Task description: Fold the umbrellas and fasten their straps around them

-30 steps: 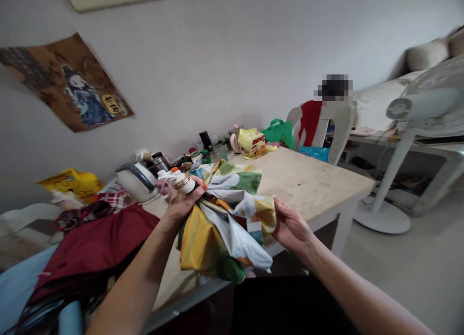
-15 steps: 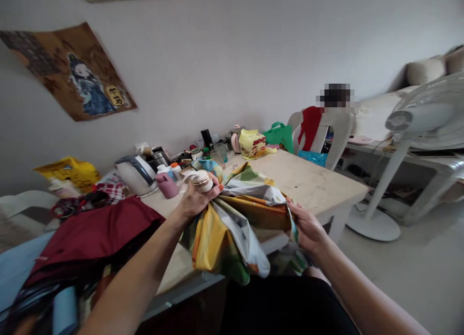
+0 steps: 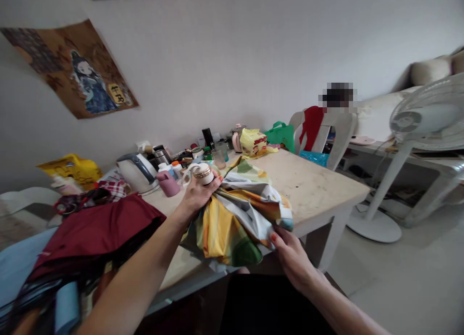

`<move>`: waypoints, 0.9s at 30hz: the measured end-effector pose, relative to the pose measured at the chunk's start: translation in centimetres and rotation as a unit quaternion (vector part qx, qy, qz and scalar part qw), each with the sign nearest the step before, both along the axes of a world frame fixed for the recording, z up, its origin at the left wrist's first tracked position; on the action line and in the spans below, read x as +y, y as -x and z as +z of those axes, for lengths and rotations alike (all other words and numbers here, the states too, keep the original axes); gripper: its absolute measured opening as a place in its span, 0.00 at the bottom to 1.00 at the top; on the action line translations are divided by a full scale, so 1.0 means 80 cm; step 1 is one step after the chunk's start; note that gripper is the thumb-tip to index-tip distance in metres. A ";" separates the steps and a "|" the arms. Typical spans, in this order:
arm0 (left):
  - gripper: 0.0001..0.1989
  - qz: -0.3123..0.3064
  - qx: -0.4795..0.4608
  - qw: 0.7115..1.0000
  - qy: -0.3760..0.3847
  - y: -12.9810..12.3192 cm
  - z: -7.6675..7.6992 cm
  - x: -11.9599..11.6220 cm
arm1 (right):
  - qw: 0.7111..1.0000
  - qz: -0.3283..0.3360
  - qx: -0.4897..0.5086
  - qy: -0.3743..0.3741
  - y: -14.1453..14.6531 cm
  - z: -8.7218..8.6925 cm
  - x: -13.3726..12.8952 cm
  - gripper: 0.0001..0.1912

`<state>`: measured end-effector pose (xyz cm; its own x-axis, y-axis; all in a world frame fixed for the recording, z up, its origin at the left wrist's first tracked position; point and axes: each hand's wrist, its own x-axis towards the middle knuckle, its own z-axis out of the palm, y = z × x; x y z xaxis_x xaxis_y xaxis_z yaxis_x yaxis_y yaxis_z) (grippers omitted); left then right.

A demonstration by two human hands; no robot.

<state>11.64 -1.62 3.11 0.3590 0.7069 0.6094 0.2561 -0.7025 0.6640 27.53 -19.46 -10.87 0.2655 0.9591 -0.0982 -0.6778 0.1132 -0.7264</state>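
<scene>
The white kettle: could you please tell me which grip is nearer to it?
Left. The left grip is right of the white kettle in view, past the pink container; the right grip is farther right, at the lower-right edge of the patterned fabric.

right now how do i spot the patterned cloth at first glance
Find the pale table, then the left hand above it. The patterned cloth fans out from that hand; yellow, green and white set it apart from the plain maroon fabric.
</scene>
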 end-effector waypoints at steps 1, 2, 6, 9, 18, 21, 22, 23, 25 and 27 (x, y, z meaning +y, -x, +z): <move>0.10 0.004 0.003 1.000 -0.003 -0.003 0.000 -0.002 | 1.000 -0.013 -0.007 -0.007 -0.002 0.007 0.007 0.19; 0.10 0.010 0.004 1.000 -0.007 -0.005 0.000 -0.004 | 1.000 -0.011 0.007 -0.013 -0.004 0.012 0.014 0.18; 0.09 0.009 0.002 1.000 -0.013 -0.012 -0.001 -0.004 | 0.988 0.025 0.149 -0.027 -0.005 0.026 0.029 0.16; 0.09 -0.003 -0.004 1.000 -0.017 -0.012 -0.002 -0.003 | 0.977 0.065 0.200 -0.042 -0.007 0.035 0.029 0.15; 0.10 0.057 -0.010 0.997 -0.053 0.009 -0.008 -0.006 | 0.990 0.054 0.131 -0.018 -0.054 0.017 -0.022 0.18; 0.10 0.091 -0.004 0.993 -0.074 0.015 -0.012 -0.009 | 0.997 0.062 0.019 0.044 -0.062 0.008 -0.045 0.13; 0.09 0.089 0.002 0.992 -0.088 0.015 -0.012 -0.012 | 0.995 0.082 -0.028 0.053 -0.063 0.010 -0.054 0.13; 0.09 0.080 0.008 0.991 -0.107 0.012 -0.011 -0.017 | 0.990 0.109 -0.070 0.051 -0.062 0.014 -0.061 0.14; 0.10 0.049 0.016 0.988 -0.144 0.004 -0.006 -0.033 | 0.976 0.172 -0.130 0.019 -0.059 0.031 -0.073 0.17; 0.10 0.015 0.009 0.982 -0.189 -0.007 -0.002 -0.053 | 0.965 0.214 -0.153 -0.015 -0.054 0.054 -0.075 0.21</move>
<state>12.20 -5.90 2.97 0.3543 0.4424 0.8239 0.2907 -0.8895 0.3527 31.88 -25.48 -6.51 -0.1433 0.9885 -0.0485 -0.4219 -0.1053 -0.9005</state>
